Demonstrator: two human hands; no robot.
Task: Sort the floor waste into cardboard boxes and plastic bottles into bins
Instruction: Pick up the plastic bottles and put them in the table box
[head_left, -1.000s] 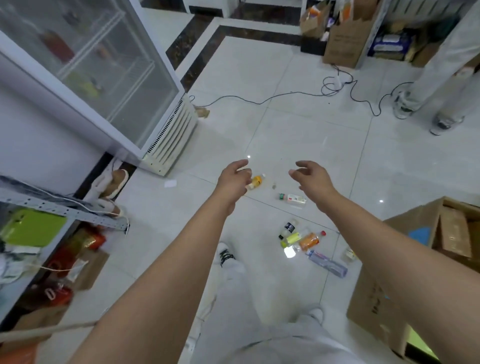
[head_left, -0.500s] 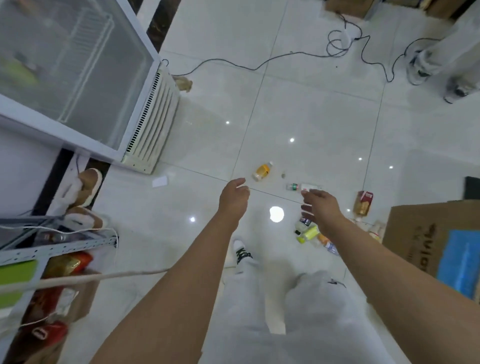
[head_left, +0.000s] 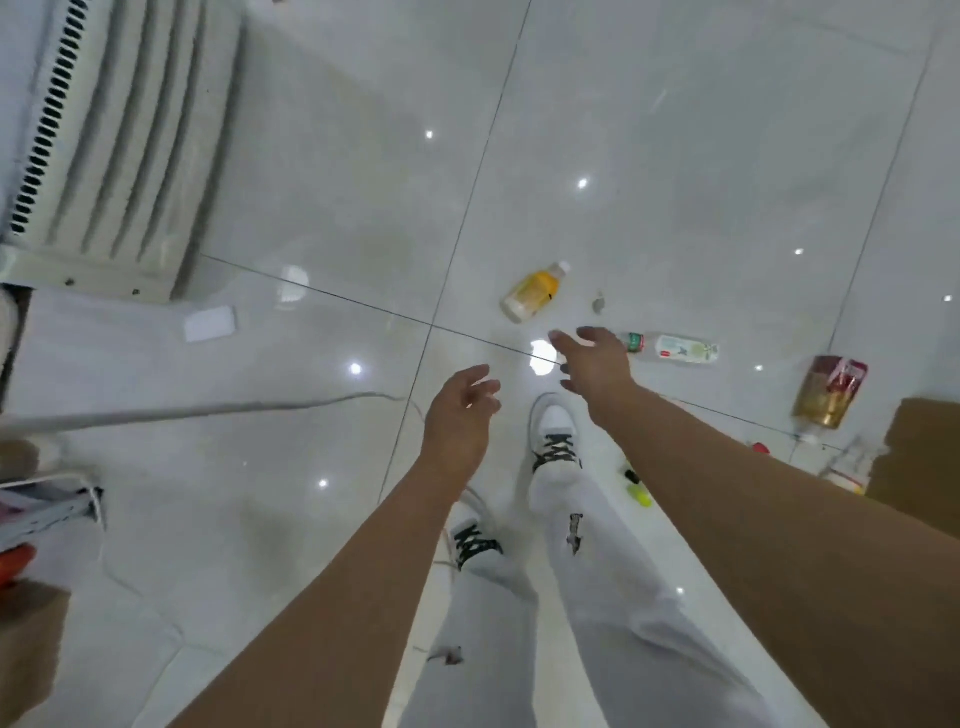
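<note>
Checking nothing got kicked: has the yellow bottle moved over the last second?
No. The yellow bottle still lies just past the tile joint, with the grey scrap to its right; only the camera shifted.

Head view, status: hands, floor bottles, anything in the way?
Left hand open, empty. Right hand open, near clear white-labelled plastic bottle. Yellow plastic bottle lying ahead, untouched. No obstruction seen.

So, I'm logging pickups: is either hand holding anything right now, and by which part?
Nothing is held. The left hand and right hand are both empty, fingers loose; the orange bottle and clear bottle lie on the floor.
</note>
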